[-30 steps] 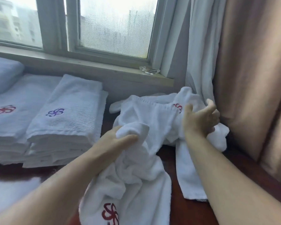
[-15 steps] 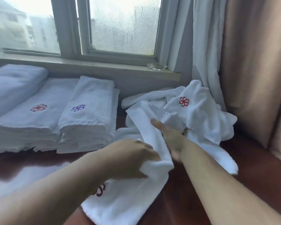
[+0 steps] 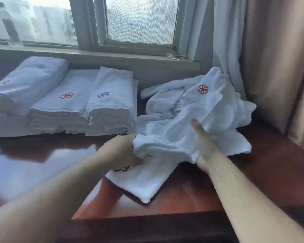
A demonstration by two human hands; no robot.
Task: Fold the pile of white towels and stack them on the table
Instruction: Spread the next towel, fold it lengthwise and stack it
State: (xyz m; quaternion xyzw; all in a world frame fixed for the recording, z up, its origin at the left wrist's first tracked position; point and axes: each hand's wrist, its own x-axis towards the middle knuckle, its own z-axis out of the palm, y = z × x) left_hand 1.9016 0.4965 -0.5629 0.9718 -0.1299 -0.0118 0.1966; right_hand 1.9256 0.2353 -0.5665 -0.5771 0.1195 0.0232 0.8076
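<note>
Towel (image 3: 165, 141) just got pulled off the pile (image 3: 209, 100) toward me; left hand (image 3: 118, 151) and right hand (image 3: 204, 146) both grip it, so folding's next.

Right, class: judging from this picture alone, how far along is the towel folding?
Done: three stacks of folded towels stand side by side along the back of the table under the window. In hand: one unfolded towel, gripped by the left hand and the right hand, not yet spread flat. Left: a crumpled pile by the curtain.
</note>
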